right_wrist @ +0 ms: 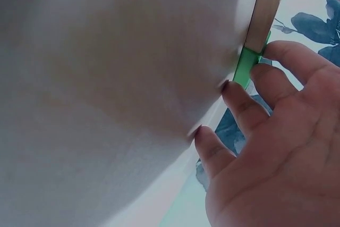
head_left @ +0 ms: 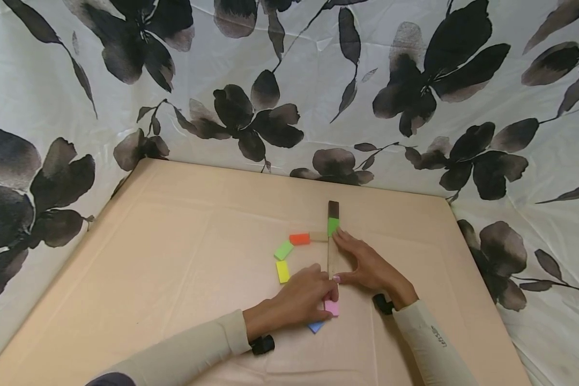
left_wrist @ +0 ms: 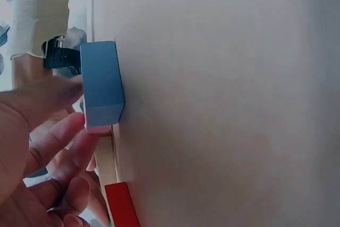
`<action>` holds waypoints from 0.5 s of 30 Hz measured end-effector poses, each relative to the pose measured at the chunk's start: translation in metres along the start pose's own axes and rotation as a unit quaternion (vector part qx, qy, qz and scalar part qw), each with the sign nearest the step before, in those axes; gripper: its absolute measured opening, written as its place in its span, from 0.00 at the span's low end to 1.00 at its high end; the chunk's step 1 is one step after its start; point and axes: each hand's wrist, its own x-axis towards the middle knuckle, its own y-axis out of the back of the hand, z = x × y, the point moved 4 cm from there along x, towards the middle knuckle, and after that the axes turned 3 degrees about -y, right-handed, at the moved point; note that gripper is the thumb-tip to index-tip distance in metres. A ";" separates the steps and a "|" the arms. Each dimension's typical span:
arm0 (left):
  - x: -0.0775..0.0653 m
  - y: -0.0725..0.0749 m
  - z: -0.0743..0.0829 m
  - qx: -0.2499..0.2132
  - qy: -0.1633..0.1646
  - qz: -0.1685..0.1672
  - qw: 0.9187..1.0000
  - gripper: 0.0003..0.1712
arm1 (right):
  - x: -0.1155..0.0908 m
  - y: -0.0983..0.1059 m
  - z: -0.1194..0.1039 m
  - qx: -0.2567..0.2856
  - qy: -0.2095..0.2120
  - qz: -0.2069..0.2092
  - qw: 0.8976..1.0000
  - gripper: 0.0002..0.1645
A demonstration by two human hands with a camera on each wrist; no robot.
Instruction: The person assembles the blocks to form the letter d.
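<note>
My left hand [head_left: 304,295] pinches a small pink block [head_left: 331,307] between thumb and fingers, at the lower end of an upright row. A blue block [head_left: 315,326] lies tilted under that hand, and the left wrist view shows it close up. My right hand [head_left: 373,265] lies along the right of the row, fingertips touching a green block [head_left: 333,227] and thumb by the lower end of a plain wooden strip [head_left: 331,257]. Above the green block sits a dark brown block [head_left: 333,209]. Left of the strip, a tan block [head_left: 318,236], an orange-red block [head_left: 299,239], a light green block [head_left: 284,250] and a yellow block [head_left: 283,271] curve round.
The blocks lie on a beige-covered table [head_left: 198,225]. Behind it and at both sides hangs a white cloth [head_left: 328,69] with dark flowers. The table's far edge is beyond the dark brown block. Each wrist wears a black strap device [head_left: 262,344].
</note>
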 end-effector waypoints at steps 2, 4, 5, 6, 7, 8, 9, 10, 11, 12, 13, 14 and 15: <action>-0.002 0.002 0.000 0.001 0.002 -0.005 1.000 0.17 | 0.000 0.000 0.000 0.001 -0.002 0.000 1.000 0.64; -0.005 0.006 -0.001 -0.004 0.007 -0.009 1.000 0.16 | 0.000 0.000 -0.001 0.003 -0.006 -0.002 1.000 0.64; -0.006 0.007 -0.003 -0.007 0.011 -0.010 1.000 0.16 | 0.000 0.000 -0.001 0.003 -0.009 -0.003 1.000 0.65; -0.007 0.009 -0.004 -0.010 0.016 -0.011 1.000 0.16 | 0.000 0.000 -0.001 0.002 -0.011 -0.003 1.000 0.65; -0.008 0.011 -0.006 -0.013 0.021 -0.010 1.000 0.16 | 0.000 0.001 -0.001 0.001 -0.013 -0.004 1.000 0.65; -0.008 0.012 -0.008 -0.015 0.025 -0.009 1.000 0.16 | -0.001 0.000 -0.001 0.001 -0.015 -0.006 1.000 0.65; -0.008 0.013 -0.009 -0.015 0.026 -0.009 1.000 0.16 | -0.001 0.001 -0.001 0.002 -0.017 -0.006 1.000 0.65; -0.008 0.013 -0.010 -0.013 0.026 -0.008 1.000 0.15 | -0.001 0.001 -0.002 0.004 -0.020 -0.007 1.000 0.66; -0.008 0.014 -0.011 -0.014 0.027 -0.010 0.999 0.15 | -0.001 0.000 -0.002 0.005 -0.020 -0.006 1.000 0.66; -0.008 0.014 -0.012 -0.013 0.027 -0.012 0.999 0.15 | -0.001 0.000 -0.002 0.004 -0.019 -0.005 1.000 0.66; -0.008 0.015 -0.012 -0.012 0.026 -0.013 1.000 0.15 | -0.001 0.000 -0.002 0.004 -0.017 -0.004 1.000 0.66; -0.008 0.015 -0.013 -0.012 0.024 -0.015 1.000 0.15 | -0.001 0.000 -0.002 0.005 -0.018 -0.003 1.000 0.66; -0.009 0.016 -0.013 -0.011 0.023 -0.016 1.000 0.15 | -0.001 0.000 -0.002 0.007 -0.018 -0.003 1.000 0.66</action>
